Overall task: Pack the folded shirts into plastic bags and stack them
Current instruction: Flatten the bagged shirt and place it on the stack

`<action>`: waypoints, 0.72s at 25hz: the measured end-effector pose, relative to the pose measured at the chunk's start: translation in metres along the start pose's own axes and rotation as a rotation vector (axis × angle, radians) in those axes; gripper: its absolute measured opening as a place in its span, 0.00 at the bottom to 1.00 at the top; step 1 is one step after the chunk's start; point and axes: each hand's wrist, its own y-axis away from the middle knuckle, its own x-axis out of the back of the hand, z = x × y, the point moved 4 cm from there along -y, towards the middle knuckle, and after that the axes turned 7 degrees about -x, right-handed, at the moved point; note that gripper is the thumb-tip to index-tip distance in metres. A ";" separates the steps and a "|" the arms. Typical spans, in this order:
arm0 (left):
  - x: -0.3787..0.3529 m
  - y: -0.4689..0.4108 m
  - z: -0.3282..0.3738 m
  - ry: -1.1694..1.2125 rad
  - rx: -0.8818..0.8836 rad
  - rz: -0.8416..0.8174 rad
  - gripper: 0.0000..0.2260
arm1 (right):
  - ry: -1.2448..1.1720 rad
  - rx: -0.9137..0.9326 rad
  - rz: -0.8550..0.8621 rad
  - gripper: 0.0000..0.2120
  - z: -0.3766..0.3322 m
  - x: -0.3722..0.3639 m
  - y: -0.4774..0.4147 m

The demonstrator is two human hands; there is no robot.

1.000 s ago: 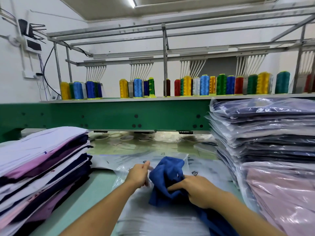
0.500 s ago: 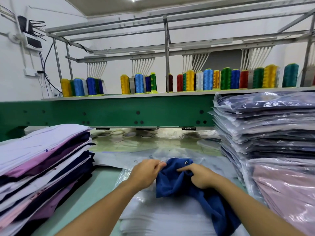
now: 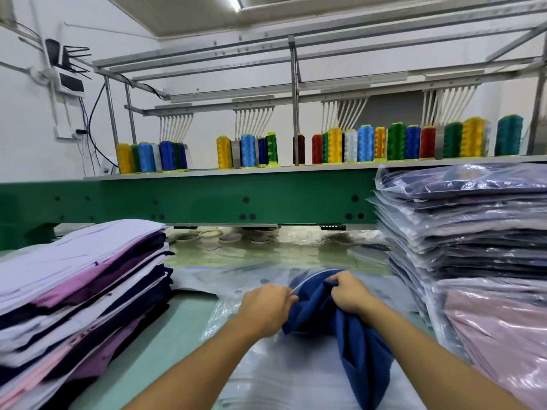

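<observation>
- The pale green surface point(image 3: 177, 335) runs toward a green machine beam point(image 3: 207, 199) across the middle of the frame. Coloured thread spools point(image 3: 364, 143) stand in a row on the shelf above the beam.
- At the left of the frame a stack of folded shirts point(image 3: 74, 291) in white, purple, pink and navy lies unbagged on the surface.
- At the right a tall pile of bagged shirts point(image 3: 458, 232) stands, with pink bagged ones point(image 3: 497, 335) just in front of it, lower right.
- A clear bag point(image 3: 260, 279) lies flat at lower centre, on more clear plastic.
- The blue shirt point(image 3: 355, 335) lies bunched on it at lower centre. Its far end sits at the bag's mouth and the rest trails toward the bottom edge.
- The left hand point(image 3: 266, 306) has a closed grip, its fingertips pinching the bag's edge right beside the shirt.
- The right hand point(image 3: 349, 294) has a closed grip too, fingers curled into the shirt's cloth near its far end.
- The two hands are close together with the shirt between them.
</observation>
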 end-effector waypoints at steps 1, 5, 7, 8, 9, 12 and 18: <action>0.001 0.001 -0.001 -0.023 0.003 -0.004 0.16 | -0.023 -0.030 0.041 0.20 0.000 0.001 -0.001; -0.001 0.008 0.000 0.021 -0.023 -0.053 0.24 | -0.112 -0.055 0.028 0.21 0.006 -0.004 -0.001; -0.013 0.010 0.008 -0.056 -0.024 -0.150 0.34 | -0.116 0.035 -0.120 0.26 0.000 -0.009 0.012; -0.016 0.009 0.010 -0.121 -0.016 -0.157 0.30 | -0.053 0.117 -0.162 0.28 -0.003 -0.008 0.015; -0.017 0.007 0.012 -0.177 -0.001 -0.138 0.24 | 0.047 0.194 -0.183 0.28 -0.005 -0.005 0.020; -0.011 -0.004 0.005 -0.195 0.047 -0.089 0.14 | 0.358 0.247 -0.206 0.18 -0.003 0.005 0.037; -0.014 -0.015 -0.014 0.294 -0.028 -0.302 0.26 | 0.570 0.158 -0.207 0.14 0.021 -0.010 0.059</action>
